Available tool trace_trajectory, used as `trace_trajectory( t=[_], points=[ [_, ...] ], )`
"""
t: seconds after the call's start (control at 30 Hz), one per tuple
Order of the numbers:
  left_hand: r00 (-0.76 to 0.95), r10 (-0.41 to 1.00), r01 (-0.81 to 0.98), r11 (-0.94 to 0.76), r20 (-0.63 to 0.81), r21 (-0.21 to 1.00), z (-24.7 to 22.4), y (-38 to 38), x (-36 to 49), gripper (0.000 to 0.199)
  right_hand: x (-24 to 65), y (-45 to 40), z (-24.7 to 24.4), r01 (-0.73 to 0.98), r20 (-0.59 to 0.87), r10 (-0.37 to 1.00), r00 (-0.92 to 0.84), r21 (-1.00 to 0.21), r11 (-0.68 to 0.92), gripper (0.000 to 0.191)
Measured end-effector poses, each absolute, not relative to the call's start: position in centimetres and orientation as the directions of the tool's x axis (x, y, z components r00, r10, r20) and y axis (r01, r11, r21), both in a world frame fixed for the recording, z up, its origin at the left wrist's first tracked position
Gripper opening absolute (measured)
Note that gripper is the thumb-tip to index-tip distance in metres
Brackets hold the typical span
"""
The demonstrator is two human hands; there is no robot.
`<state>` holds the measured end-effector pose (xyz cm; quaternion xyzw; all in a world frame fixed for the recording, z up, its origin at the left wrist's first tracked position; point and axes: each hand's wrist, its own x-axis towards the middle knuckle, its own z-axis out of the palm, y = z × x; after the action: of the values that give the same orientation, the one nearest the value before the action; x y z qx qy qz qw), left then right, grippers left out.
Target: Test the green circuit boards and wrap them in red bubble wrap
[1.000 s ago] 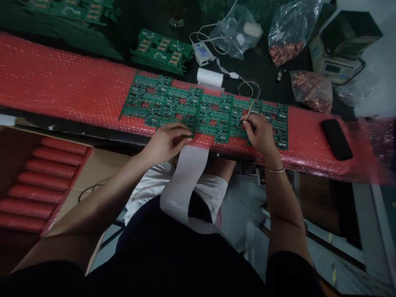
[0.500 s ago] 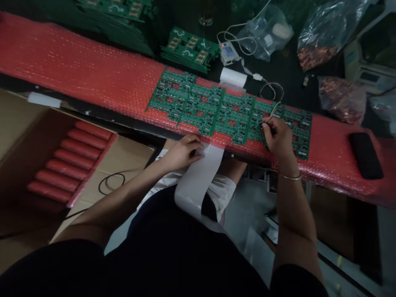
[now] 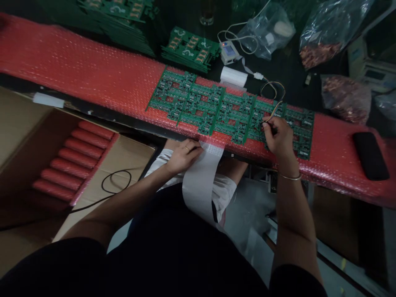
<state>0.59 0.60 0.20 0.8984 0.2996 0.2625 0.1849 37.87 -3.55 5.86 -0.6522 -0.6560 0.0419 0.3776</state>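
A row of joined green circuit boards (image 3: 202,101) lies on red bubble wrap (image 3: 102,78). My right hand (image 3: 280,134) pinches the dark end of a thin multi-wire cable (image 3: 275,108) against the boards on the right; its fingers hide the contact point. From the table's front edge a long white backing strip (image 3: 202,173), apparently for labels, hangs in a curve toward my lap. My left hand (image 3: 185,156), wearing a ring, grips the strip's left edge near its top, fingers bent and pressed together.
Behind the boards are a white roll (image 3: 233,76), a small lit device (image 3: 229,52) and stacked green boards (image 3: 190,48). Bags of copper-coloured parts (image 3: 345,98) and a black phone (image 3: 370,156) lie right. A carton at lower left holds red bubble-wrapped rolls (image 3: 78,163).
My left hand has moved slightly down and its fingers have closed at the strip's edge. The hanging strip has shifted and curves less to the left. My right hand stays at the boards.
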Motion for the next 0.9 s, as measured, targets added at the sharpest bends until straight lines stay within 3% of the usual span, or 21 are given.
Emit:
trace_trajectory(
  t=[0.13, 0.3, 0.4, 0.57, 0.73, 0.9],
  points=[
    [0.684, 0.658, 0.432, -0.713, 0.315, 0.552, 3.2, 0.8, 0.6, 0.021, 37.8, -3.4, 5.6, 0.824, 0.443, 0.885, 0.145, -0.55, 0.14, 0.021],
    [0.552, 0.75, 0.382, -0.617, 0.365, 0.689, 10.2, 4.7, 3.7, 0.016, 37.7, -3.2, 5.4, 0.808, 0.435, 0.878, 0.201, -0.581, 0.103, 0.022],
    [0.672, 0.632, 0.257, -0.688, 0.387, 0.678, 12.3, 8.4, 8.7, 0.015, 37.5, -3.2, 5.6, 0.815, 0.438, 0.879, 0.187, -0.569, 0.11, 0.018],
    [0.925, 0.25, 0.055, -0.833, 0.285, 0.55, 10.8, 13.7, 19.5, 0.018, 37.4, -3.0, 5.9, 0.839, 0.474, 0.866, 0.158, -0.526, 0.135, 0.016],
    [0.987, 0.083, 0.02, -0.912, 0.136, 0.411, 8.9, 16.3, 25.5, 0.024, 37.7, -2.8, 5.4, 0.843, 0.481, 0.864, 0.149, -0.518, 0.143, 0.017],
    [0.996, 0.0, -0.033, -0.927, 0.09, 0.372, 8.8, 17.0, 26.4, 0.03, 37.8, -2.6, 5.2, 0.827, 0.487, 0.861, 0.145, -0.538, 0.165, 0.016]
  ],
)
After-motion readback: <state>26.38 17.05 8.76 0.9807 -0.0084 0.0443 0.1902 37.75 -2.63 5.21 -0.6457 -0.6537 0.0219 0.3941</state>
